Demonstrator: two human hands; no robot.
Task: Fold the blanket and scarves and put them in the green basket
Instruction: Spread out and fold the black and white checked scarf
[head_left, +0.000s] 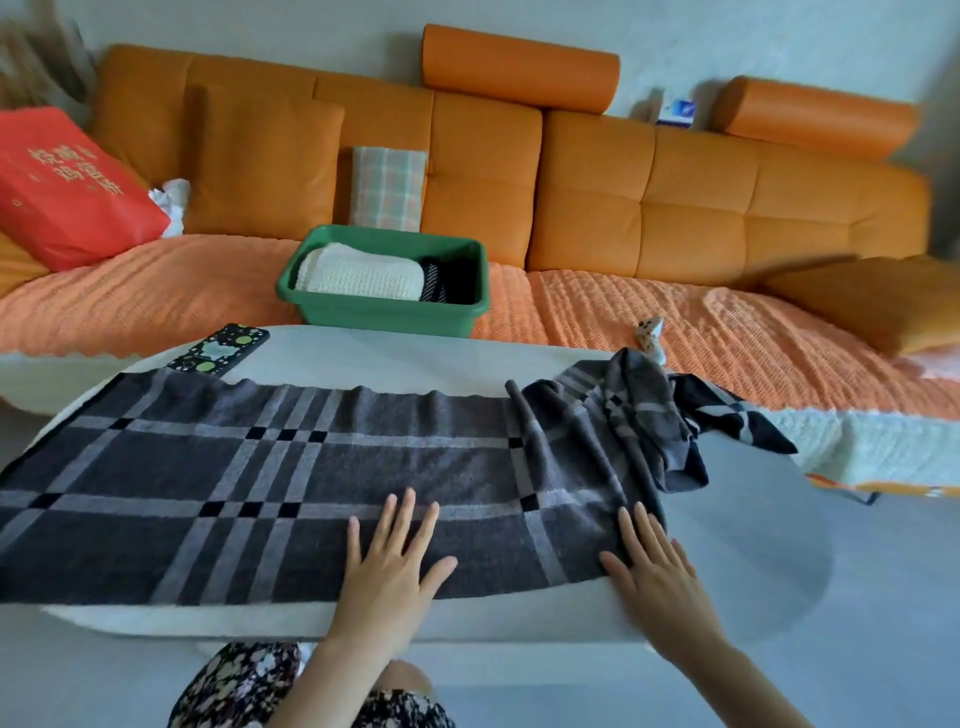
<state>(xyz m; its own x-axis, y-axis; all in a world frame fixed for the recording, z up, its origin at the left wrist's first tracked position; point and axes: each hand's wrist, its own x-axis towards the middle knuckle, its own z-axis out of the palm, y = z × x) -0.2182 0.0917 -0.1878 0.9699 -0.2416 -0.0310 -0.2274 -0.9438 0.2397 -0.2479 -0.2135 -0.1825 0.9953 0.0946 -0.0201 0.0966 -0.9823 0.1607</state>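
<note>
Head view: both hands, left hand and right hand, press flat with fingers spread, gripping nothing, on a grey plaid scarf spread across the white table; green basket sits on the sofa beyond.

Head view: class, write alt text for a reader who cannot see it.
Left hand and right hand press a grey plaid scarf flat on a white table; a green basket on the sofa behind holds a folded white blanket.

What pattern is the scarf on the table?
Grey plaid with lighter stripes and black squares; scarf, head view.
</note>
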